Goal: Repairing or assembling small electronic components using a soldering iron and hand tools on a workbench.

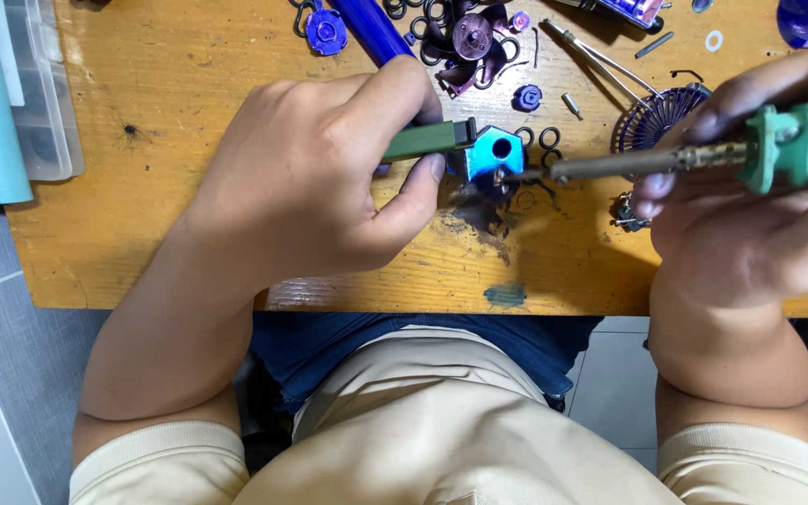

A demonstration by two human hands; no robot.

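While the worn orange wooden table (pixel 142 252) fills the upper frame, your left hand (pixel 315 182) sits at centre, thumb and fingers pinching a flat green tool (pixel 430 140) beside the small blue plastic housing (pixel 494 152). Your right hand (pixel 750 215), at the right edge, wraps its fingers round the green-handled soldering iron (pixel 685 159). Its long axis runs horizontally, tip pointing left and touching the housing, just right of your left fingertips.
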